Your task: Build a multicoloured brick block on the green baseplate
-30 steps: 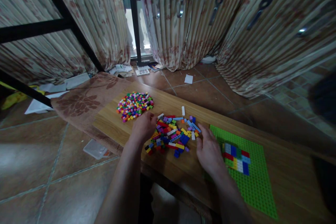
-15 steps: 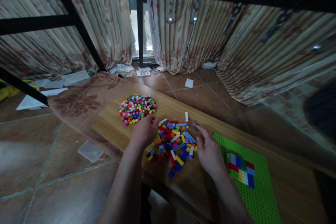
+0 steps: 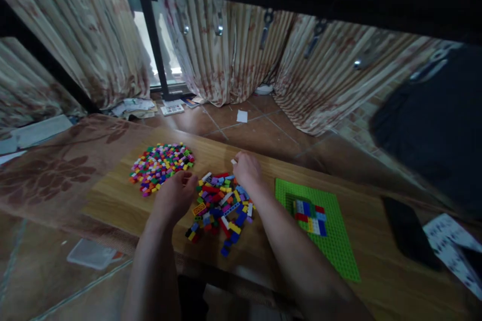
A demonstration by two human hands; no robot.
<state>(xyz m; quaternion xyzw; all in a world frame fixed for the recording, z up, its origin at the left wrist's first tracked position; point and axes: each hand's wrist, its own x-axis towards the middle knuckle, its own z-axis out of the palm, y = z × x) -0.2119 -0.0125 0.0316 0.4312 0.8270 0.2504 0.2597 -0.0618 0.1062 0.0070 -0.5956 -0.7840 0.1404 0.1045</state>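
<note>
My right hand [image 3: 247, 169] is closed on a white brick [image 3: 234, 161] at the far edge of the mixed brick pile [image 3: 222, 200]. Between that pile and a heap of small colourful pieces [image 3: 160, 165] is my left hand [image 3: 176, 194], its fingers curled; whatever they may hold is too small to make out. On the right lies a green baseplate [image 3: 339, 230], bearing a block of joined red, blue, white and yellow bricks [image 3: 311, 217].
The wooden board [image 3: 113, 193] lies on a patterned brown cloth [image 3: 48, 170]. A black flat object [image 3: 408, 233] and a printed sheet [image 3: 450, 241] are at the right. A dark shape [image 3: 433, 125] stands beyond them. A plastic lid [image 3: 90, 253] is on the floor.
The view has swung to the right. My right hand has moved to the far side of the pile and taken hold of the white brick. My left hand stays beside the pile.
</note>
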